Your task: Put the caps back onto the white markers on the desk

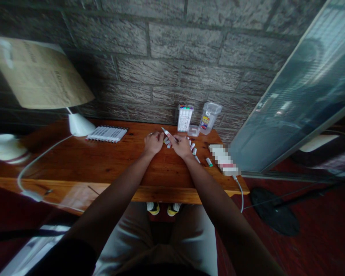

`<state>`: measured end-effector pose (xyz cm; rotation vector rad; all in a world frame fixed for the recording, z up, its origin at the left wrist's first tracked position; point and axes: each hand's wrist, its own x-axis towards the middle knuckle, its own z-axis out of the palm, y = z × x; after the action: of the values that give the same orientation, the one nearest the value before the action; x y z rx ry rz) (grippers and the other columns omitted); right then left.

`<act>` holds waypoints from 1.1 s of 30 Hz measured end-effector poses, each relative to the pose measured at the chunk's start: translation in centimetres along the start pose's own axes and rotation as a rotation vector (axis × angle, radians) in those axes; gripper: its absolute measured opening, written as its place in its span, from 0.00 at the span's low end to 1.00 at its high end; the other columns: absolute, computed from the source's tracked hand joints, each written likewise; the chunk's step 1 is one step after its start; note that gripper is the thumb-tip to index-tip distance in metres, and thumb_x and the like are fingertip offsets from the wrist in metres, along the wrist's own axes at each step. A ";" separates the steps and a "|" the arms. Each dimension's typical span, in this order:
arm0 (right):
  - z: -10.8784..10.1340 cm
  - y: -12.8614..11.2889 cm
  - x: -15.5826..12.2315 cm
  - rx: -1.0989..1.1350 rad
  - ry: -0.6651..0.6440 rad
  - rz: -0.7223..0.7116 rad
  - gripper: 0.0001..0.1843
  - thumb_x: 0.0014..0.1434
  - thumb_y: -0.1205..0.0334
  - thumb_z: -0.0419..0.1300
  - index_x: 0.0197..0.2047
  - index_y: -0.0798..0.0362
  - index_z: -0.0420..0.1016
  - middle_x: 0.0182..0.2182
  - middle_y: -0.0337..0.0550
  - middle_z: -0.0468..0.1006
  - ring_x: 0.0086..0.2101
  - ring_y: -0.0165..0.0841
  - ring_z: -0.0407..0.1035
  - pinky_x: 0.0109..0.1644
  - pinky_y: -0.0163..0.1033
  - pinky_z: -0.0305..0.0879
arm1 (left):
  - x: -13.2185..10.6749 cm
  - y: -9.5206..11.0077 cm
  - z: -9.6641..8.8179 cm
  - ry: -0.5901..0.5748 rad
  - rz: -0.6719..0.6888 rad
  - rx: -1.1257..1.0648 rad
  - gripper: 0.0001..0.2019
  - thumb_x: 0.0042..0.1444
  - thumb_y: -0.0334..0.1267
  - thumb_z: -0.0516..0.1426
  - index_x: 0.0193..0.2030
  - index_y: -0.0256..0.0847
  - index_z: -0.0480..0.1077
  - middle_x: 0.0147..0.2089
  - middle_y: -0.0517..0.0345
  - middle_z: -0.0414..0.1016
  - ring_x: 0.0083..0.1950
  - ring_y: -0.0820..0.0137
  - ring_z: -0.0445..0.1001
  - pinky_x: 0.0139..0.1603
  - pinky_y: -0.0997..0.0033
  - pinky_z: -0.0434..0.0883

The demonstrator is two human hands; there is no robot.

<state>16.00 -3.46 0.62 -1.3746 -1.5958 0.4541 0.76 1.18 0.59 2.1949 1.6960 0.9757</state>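
Observation:
My right hand [182, 145] is closed on a white marker pen [166, 132], whose tip points up and to the left. Beside it, my left hand [153, 142] is curled into a loose fist over the wooden table [103, 161]; what it holds, if anything, is hidden. Several loose white markers [194, 150] lie on the table just right of my right hand, one with a green cap [209, 162]. Behind them stand a clear case of markers [184, 117] and an empty clear case [209, 117], with a small clear lid [193, 130] in between.
A row of white markers [107, 134] lies at the back left, next to a white lamp base [80, 124] with a tan shade [37, 74]. A white power strip [222, 159] lies at the table's right edge. A stone wall stands behind, and a fan base [273, 209] rests on the floor.

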 end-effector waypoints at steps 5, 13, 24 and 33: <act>0.1 0.0 0.0 0.037 0.039 -0.042 0.26 0.67 0.40 0.54 0.32 0.52 0.78 0.25 0.40 0.79 0.27 0.30 0.70 0.34 0.35 0.62 | 0.1 0.2 0.1 0.060 0.142 -0.426 0.27 0.71 0.54 0.43 0.34 0.40 0.75 0.35 0.50 0.82 0.39 0.64 0.81 0.45 0.68 0.74; 0.0 -0.5 -0.1 0.086 0.020 -0.095 0.35 0.67 0.31 0.44 0.27 0.51 0.73 0.24 0.40 0.76 0.27 0.30 0.70 0.37 0.35 0.64 | -0.8 1.0 -0.1 -0.037 0.211 -0.542 0.32 0.67 0.65 0.44 0.24 0.41 0.67 0.23 0.57 0.74 0.26 0.71 0.73 0.32 0.73 0.67; 0.2 -0.8 -0.2 0.082 0.063 -0.082 0.37 0.66 0.28 0.42 0.24 0.50 0.69 0.23 0.41 0.77 0.27 0.31 0.71 0.36 0.35 0.64 | -1.1 1.5 -0.6 -0.099 0.211 -0.493 0.36 0.68 0.65 0.40 0.20 0.42 0.66 0.20 0.55 0.73 0.27 0.69 0.75 0.34 0.71 0.69; 0.1 -0.8 -0.2 0.031 0.096 -0.103 0.34 0.65 0.29 0.45 0.28 0.50 0.70 0.23 0.38 0.72 0.26 0.30 0.67 0.35 0.35 0.61 | -1.0 1.5 -0.6 -0.101 0.223 -0.463 0.34 0.70 0.62 0.40 0.21 0.42 0.66 0.21 0.56 0.73 0.30 0.68 0.76 0.38 0.70 0.70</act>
<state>15.48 -3.87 1.11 -1.2663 -1.5663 0.3444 1.42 -0.36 1.46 2.0979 1.0621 1.1497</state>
